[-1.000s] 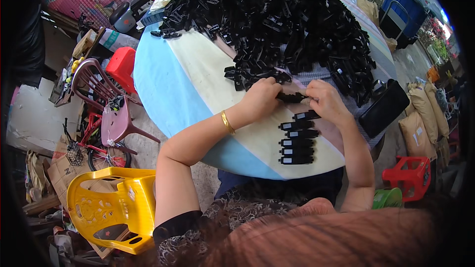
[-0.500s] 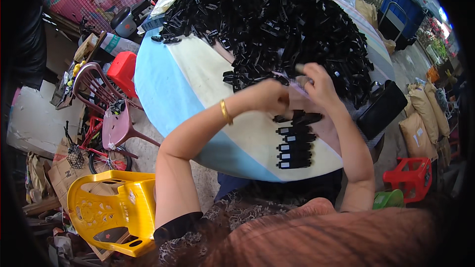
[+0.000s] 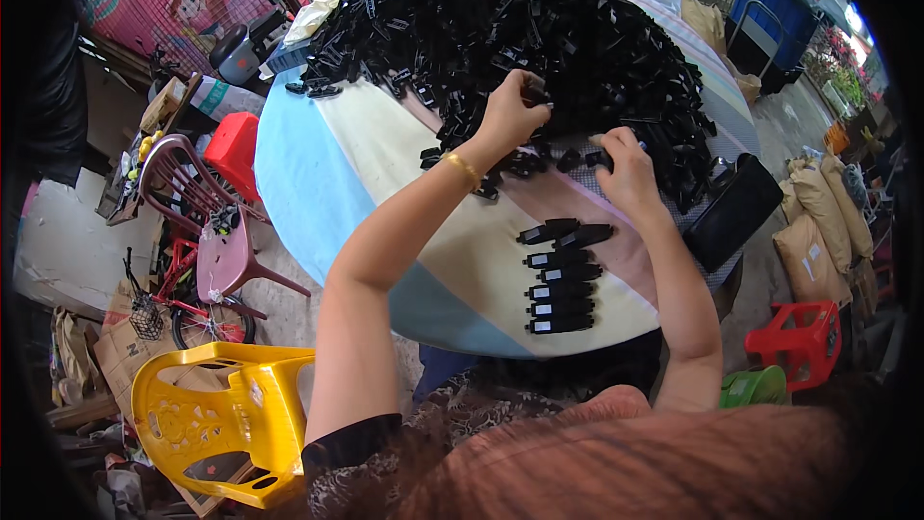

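A large heap of small black plastic pieces (image 3: 443, 29) covers the far part of the round table. My left hand (image 3: 515, 114) is over the near side of the heap, its fingers curled in a pinch on a dark piece. Closer to me on the right, my right hand (image 3: 630, 173) is at the heap's edge, thumb and fingers bent round another small black piece (image 3: 601, 157). In front of both hands, several long black pieces with pale labels (image 3: 561, 291) lie side by side in a column, the farthest two placed end to end.
A striped cloth covers the table (image 3: 318, 164). A black case (image 3: 736, 212) rests at its right edge. Around it stand a yellow plastic chair (image 3: 207, 404), a pink chair (image 3: 226, 250), a red stool (image 3: 797, 342) and brown sacks (image 3: 813, 250).
My left hand has moved away from the column, up and left to the heap. My right hand has lowered slightly at the heap's near edge. The column of pieces is now uncovered.
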The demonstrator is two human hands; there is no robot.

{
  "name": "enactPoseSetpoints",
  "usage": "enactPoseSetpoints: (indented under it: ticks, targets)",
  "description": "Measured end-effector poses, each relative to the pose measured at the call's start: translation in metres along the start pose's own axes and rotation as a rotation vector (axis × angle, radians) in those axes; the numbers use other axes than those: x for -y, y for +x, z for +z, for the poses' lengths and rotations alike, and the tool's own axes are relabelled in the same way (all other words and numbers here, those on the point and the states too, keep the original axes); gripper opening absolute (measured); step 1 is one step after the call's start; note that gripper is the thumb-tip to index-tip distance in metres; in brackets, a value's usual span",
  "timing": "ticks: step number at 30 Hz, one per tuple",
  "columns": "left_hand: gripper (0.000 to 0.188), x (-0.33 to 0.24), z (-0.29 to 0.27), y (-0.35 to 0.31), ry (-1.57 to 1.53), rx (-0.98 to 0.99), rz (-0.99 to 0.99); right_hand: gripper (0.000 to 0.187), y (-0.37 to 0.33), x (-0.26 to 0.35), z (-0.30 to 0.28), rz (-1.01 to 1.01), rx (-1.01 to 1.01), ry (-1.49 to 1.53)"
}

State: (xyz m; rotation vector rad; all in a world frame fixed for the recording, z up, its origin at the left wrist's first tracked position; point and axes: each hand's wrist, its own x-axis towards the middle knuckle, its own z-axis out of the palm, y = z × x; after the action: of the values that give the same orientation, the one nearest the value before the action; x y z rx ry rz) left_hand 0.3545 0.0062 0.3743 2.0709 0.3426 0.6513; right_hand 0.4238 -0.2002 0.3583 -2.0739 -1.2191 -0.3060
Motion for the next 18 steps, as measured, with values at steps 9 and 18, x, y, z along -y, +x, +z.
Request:
enactPoseSetpoints:
  ticks: [9,18]
  targets:
    - [0.025,-0.009,-0.012,-0.106,-0.094,0.357,-0.13,0.009,-0.003,0.017,-0.003,0.17,0.101,0.616]
    - [0.03,-0.02,-0.015,-0.115,0.479,0.272,0.184,0.019,-0.013,0.012,0.002,0.277,0.616,0.823]
